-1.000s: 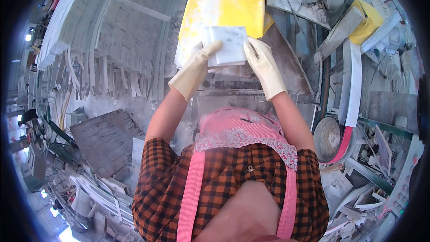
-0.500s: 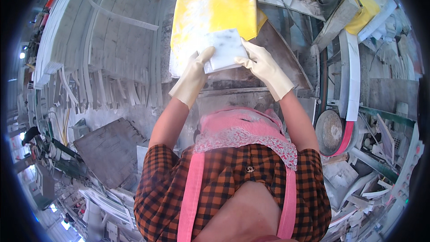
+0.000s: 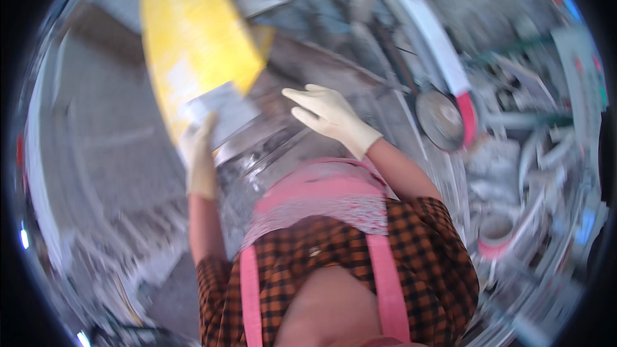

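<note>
A long yellow sheet is spread ahead, its surface partly coated with white residue, mostly along the left side; what it is supported by cannot be made out.

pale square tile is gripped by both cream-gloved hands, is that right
Not both: the head view shows only the cream-gloved left hand gripping the pale square tile; the cream-gloved right hand is open and apart from it.

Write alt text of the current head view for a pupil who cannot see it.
A gloved left hand holds a pale, flat slab at the near end of a yellow cover, while the gloved right hand is open, apart from it. The person wears a pink apron and checked shirt; blur softens the surroundings.
</note>
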Tool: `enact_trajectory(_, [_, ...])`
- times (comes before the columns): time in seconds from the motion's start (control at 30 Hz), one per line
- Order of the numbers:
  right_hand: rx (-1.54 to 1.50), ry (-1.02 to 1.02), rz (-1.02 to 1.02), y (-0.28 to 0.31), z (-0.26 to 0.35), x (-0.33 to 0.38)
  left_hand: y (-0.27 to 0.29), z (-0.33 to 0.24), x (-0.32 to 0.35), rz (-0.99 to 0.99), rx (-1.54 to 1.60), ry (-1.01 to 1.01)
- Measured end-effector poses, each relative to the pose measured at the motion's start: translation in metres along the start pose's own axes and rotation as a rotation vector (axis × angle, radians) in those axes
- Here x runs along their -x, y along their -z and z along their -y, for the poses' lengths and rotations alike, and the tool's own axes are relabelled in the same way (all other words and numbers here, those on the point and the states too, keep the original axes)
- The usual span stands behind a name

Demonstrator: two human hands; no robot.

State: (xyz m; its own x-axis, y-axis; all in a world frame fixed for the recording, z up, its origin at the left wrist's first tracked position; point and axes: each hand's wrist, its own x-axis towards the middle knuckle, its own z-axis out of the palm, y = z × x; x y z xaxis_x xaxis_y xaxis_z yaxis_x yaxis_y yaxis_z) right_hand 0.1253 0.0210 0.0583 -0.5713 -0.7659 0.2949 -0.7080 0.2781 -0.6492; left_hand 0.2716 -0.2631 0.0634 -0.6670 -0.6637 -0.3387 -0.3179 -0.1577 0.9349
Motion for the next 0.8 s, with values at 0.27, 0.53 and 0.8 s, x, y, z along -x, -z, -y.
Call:
enact_trajectory(0.27, [0.386, -0.672, -0.521, 0.161, -0.142, 0.196, -0.018, -0.031, -0.029, 0.004, -0.516, -0.067])
enact_trajectory(0.53, [0.923, -0.578, -0.119, 0.246, -0.206, 0.249, -0.051, -0.017, -0.022, -0.224, -0.611, -0.191])
enact_trajectory(0.8, [0.834, -0.634, -0.138, 0.251, -0.257, 0.226, -0.072, -0.013, -0.047, -0.267, -1.036, -0.086])
